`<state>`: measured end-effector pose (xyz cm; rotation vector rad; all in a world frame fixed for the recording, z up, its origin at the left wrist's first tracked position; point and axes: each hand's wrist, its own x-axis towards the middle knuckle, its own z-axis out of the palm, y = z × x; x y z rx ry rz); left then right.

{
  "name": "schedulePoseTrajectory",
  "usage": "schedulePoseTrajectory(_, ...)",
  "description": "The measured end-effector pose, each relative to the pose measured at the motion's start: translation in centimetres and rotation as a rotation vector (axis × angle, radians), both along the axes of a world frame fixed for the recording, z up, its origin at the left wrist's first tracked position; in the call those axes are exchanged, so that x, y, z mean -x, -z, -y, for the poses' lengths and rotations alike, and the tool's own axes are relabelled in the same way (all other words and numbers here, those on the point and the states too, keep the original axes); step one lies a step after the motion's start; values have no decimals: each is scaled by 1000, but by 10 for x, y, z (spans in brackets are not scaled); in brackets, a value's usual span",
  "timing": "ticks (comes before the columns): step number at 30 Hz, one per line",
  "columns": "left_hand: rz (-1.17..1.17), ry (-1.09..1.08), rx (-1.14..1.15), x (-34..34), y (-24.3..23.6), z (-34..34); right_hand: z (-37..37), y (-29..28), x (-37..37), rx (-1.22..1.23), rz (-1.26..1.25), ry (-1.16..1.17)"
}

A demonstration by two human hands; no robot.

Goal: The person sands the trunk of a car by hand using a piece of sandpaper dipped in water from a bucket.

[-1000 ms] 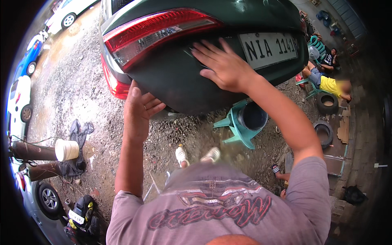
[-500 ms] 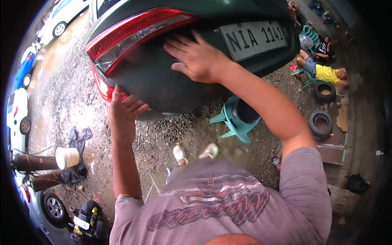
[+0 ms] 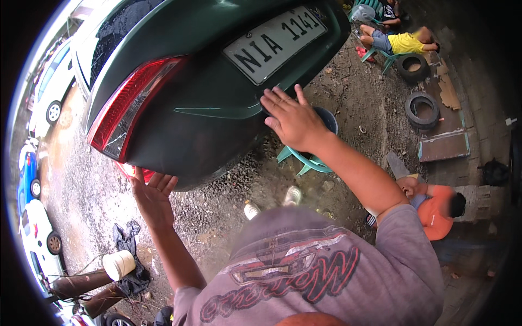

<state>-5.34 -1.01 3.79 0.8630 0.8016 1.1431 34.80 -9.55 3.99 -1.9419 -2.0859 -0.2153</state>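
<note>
We see our left hand (image 3: pixel 153 196) raised palm-up, seemingly open, at left-centre; our right hand (image 3: pixel 292 117) reaches forward, fingers spread, upper centre.

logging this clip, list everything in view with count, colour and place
car: 1, dark green, top centre, rear end
tail light: 1, red, car's left rear
plate: 1, white, above right hand
stool: 1, teal, ground under bumper
tyres: 2, black, upper right
bucket: 1, white, lower left
rag: 1, black, beside bucket
parked cars: about 3, white and blue, left edge
people: at least 2, orange top right, yellow top upper right
left hand: open, at bumper's lower edge
right hand: flat on bumper
</note>
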Motion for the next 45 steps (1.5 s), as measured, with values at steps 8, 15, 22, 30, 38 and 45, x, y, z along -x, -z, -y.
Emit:
schedulePoseTrajectory(8,36,-1,50,9,0,-6,-5,-5,24,-4,53,-37)
schedulePoseTrajectory(15,47,7,57,12,4,-7,-13,-2,70,-55,-12,-69)
schedulePoseTrajectory(22,42,74,14,6,6,-9,-7,-7,-15,31,20,233)
schedulePoseTrajectory(30,24,22,25,8,7,-4,-4,-6,33,142,62,-1)
schedulePoseTrajectory(38,11,14,21,3,14,-5,-12,1,64,122,38,22)
schedulePoseTrajectory(45,29,6,19,6,14,-2,1,-10,26,163,117,-51)
